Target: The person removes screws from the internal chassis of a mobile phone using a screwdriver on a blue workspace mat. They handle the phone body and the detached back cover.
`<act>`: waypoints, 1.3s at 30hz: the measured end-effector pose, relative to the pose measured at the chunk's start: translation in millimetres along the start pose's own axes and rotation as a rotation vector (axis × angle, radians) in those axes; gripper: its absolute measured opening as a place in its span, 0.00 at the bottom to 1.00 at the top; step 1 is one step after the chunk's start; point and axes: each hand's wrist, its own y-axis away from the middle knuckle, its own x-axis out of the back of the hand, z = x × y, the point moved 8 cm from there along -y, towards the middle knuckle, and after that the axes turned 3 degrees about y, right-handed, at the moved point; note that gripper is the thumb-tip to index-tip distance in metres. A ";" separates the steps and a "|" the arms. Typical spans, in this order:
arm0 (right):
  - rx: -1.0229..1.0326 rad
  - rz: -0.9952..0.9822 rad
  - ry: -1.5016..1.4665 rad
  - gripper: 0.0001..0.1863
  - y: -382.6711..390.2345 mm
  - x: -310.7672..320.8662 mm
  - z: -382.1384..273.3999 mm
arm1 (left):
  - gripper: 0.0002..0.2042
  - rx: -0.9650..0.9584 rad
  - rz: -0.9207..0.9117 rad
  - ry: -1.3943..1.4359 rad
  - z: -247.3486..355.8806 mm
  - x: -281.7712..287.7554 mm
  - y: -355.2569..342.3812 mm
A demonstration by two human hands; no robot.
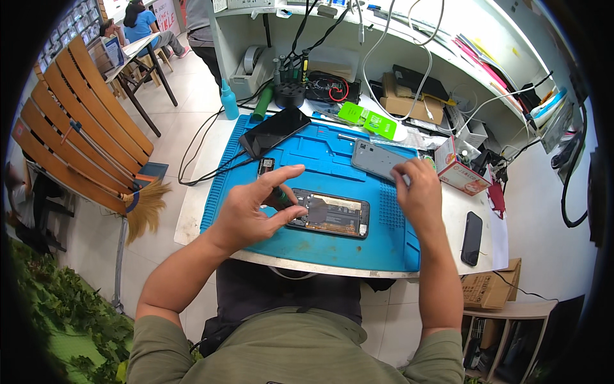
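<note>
Phone (336,215) lies opened; left hand (251,216) holds green tool (277,199), right hand (420,192) narrow at grey cover (373,157), grip unclear; next needs careful aim.

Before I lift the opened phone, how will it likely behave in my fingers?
The opened phone is probably stiff, as its flat frame looks straight. It is likely fragile: the battery lies exposed. It seems unlikely to roll, lying flat on the mat.

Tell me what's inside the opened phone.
Inside the opened phone, a dark battery shows; the left hand covers part of the phone's left end, hiding whatever is there.
</note>
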 end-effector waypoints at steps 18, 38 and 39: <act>0.138 -0.192 -0.252 0.18 72.5 -0.2 -114.7 | 0.36 -0.162 -0.305 0.004 17.4 -16.4 -17.3; 0.049 -0.032 -0.210 0.18 109.2 -13.4 -137.1 | 0.28 -0.043 -0.420 0.078 24.7 -24.9 -36.3; 0.046 -0.030 -0.212 0.18 109.3 -13.7 -136.7 | 0.28 -0.057 -0.397 0.003 25.2 -23.9 -36.6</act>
